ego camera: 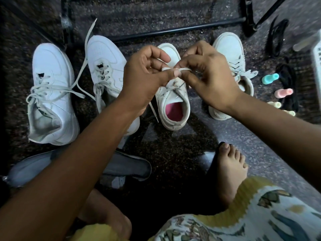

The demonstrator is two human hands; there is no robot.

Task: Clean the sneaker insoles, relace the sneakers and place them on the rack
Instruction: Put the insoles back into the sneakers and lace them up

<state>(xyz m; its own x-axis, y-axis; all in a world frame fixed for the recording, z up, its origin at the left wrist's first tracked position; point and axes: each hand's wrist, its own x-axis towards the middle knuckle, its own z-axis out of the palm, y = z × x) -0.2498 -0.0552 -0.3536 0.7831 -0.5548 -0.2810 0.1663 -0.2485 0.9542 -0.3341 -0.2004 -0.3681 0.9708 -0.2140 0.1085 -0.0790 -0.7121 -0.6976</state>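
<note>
A small white sneaker with a pink insole stands on the floor in the middle. Above its tongue my left hand and my right hand both pinch its white lace, held in a loop between the fingertips. Its laced partner stands to the right, partly behind my right hand. Two larger white sneakers sit on the left with loose laces. The black rack's bars cross the floor behind the shoes.
Grey insoles lie on the floor under my left forearm. Black laces, small pastel items and a white basket's edge sit at the right. My bare foot rests in front of the small sneaker.
</note>
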